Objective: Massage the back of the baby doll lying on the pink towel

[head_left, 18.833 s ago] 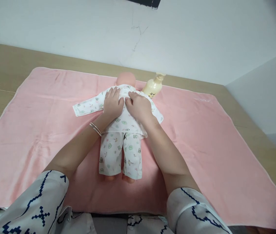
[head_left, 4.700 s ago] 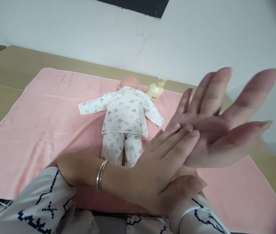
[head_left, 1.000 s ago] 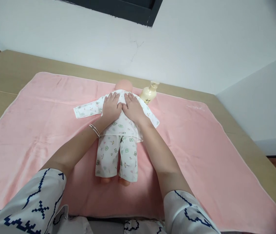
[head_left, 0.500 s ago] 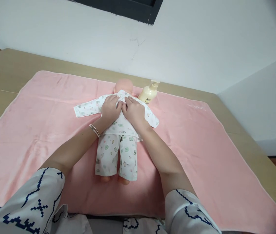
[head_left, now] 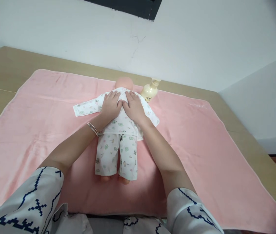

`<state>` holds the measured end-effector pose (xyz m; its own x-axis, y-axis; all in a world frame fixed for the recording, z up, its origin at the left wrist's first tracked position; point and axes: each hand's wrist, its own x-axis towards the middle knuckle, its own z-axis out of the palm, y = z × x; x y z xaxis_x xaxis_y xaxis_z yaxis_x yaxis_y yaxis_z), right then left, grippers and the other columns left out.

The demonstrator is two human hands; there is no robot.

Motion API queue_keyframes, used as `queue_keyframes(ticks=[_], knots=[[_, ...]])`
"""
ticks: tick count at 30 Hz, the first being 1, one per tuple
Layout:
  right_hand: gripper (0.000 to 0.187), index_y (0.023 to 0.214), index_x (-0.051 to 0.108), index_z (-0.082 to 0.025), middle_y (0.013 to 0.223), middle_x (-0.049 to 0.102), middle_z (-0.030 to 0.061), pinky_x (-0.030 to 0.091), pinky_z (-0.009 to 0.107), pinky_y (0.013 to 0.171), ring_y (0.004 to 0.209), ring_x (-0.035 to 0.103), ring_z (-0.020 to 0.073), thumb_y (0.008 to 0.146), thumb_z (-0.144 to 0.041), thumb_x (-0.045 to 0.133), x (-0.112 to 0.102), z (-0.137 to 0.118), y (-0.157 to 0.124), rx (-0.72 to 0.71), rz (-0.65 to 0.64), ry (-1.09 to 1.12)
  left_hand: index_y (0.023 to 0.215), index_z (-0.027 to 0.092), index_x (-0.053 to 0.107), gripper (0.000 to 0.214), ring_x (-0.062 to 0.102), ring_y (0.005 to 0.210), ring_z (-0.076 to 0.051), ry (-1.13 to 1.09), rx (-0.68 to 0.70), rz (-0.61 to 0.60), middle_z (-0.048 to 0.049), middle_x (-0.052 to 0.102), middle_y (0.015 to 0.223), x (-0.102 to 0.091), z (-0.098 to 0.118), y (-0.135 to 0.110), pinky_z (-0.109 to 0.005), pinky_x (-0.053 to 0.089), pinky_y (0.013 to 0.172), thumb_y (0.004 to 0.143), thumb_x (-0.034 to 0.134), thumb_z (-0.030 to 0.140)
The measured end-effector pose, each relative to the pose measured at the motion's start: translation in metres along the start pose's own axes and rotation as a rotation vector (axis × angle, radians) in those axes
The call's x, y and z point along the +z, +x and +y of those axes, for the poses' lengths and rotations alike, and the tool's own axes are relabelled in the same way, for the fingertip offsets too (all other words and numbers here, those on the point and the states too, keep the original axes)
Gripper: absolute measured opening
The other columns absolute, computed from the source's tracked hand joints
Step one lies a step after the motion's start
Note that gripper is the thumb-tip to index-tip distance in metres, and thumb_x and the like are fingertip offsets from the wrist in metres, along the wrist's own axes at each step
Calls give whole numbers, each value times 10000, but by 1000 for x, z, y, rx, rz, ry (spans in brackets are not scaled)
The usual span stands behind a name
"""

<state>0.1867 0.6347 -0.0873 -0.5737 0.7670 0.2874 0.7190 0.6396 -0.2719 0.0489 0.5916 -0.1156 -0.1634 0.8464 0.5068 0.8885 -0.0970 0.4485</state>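
A baby doll [head_left: 124, 84] lies with its head toward the wall, dressed in a white patterned top [head_left: 121, 126] and matching trousers [head_left: 106, 156]. Its feet poke out below the trouser legs. On the left side of the doll's upper torso my left hand [head_left: 111, 105] lies flat, fingers stretched toward the head. My right hand [head_left: 133, 107] rests the same way on the right side, the two thumbs close together in the middle. Neither hand grips anything. A cream pump bottle [head_left: 150, 91] is beside the doll's head, to the right of my right hand.
A pink blanket [head_left: 189, 146] lies under the doll and covers much of the wooden table [head_left: 76, 66]. Behind the table's far edge rises a white wall [head_left: 91, 35], with a dark frame [head_left: 138, 8] at the top.
The fingers of both hands have straightened and spread out toward the doll's shoulders; before, they were more bent and gathered near the middle. The doll and bottle keep their places.
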Motion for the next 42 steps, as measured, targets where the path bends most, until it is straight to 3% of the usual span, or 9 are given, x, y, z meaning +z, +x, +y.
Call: queue_keyframes(ticks=[6, 14, 21, 24, 29, 32, 36, 39, 42], knots=[[556, 1421, 454, 32, 1444, 476, 285, 379, 504, 1122, 1384, 435, 368, 1017, -292, 251, -2, -34, -21, 120, 83, -144, 1192, 130, 652, 392, 564, 1267, -286, 45, 52, 77, -167, 649, 1282, -3, 10, -9, -474, 412, 1124, 983, 347, 259], [583, 1501, 378, -88, 1581, 325, 171, 264, 522, 1203, 1486, 279, 297, 980, -349, 363, -2, 8, 6, -23, -31, 57, 1342, 134, 528, 440, 412, 1408, -338, 0, -20, 72, -168, 508, 1466, 10, -3, -5, -569, 301, 1174, 971, 392, 327], [515, 1457, 446, -38, 1496, 432, 242, 367, 484, 1143, 1422, 389, 346, 1003, -233, 301, -19, -36, -19, 118, -48, -46, 935, 172, 681, 365, 632, 1055, -278, 31, 48, 148, -139, 706, 1056, -2, 9, -18, -489, 450, 1043, 980, 335, 277], [488, 1432, 496, -90, 1478, 468, 218, 411, 485, 1106, 1397, 427, 344, 1003, -260, 337, -21, -34, -18, 136, -51, -22, 1096, 158, 665, 326, 604, 1137, -293, 12, -12, 172, -148, 682, 1180, 0, 7, -16, -480, 469, 1033, 952, 402, 285], [566, 1504, 385, -109, 1578, 334, 168, 261, 538, 1199, 1488, 269, 318, 999, -364, 378, -8, 1, 2, 21, -45, 48, 1239, 140, 607, 380, 508, 1327, -280, -14, 22, 166, -130, 616, 1345, 9, -4, -8, -480, 382, 1156, 944, 429, 299], [548, 1494, 396, -91, 1565, 355, 180, 274, 540, 1193, 1475, 296, 323, 1008, -340, 347, -7, -4, -2, 8, -34, 15, 1105, 177, 665, 321, 585, 1213, -264, -9, 77, 158, -112, 679, 1224, 4, -2, -10, -454, 457, 1069, 947, 410, 290], [494, 1434, 465, -21, 1493, 437, 243, 367, 479, 1146, 1415, 399, 344, 1004, -217, 321, -15, -34, -24, 78, -28, -112, 882, 202, 681, 289, 631, 995, -258, 15, 32, 172, -102, 714, 994, -6, 8, -17, -428, 507, 917, 936, 412, 290], [465, 1392, 523, -73, 1452, 504, 208, 429, 481, 1090, 1378, 452, 336, 1004, -222, 315, -19, -40, -27, 100, -9, -96, 987, 180, 684, 273, 604, 1060, -283, 14, -55, 185, -125, 694, 1075, -6, 10, -17, -440, 496, 952, 911, 453, 303], [512, 1442, 462, -53, 1507, 439, 202, 358, 500, 1155, 1428, 382, 335, 1007, -297, 348, -15, -23, -15, 92, -28, -25, 1183, 133, 631, 370, 530, 1249, -314, -21, -70, 147, -163, 629, 1276, 1, 3, -12, -478, 423, 1092, 913, 452, 311]])
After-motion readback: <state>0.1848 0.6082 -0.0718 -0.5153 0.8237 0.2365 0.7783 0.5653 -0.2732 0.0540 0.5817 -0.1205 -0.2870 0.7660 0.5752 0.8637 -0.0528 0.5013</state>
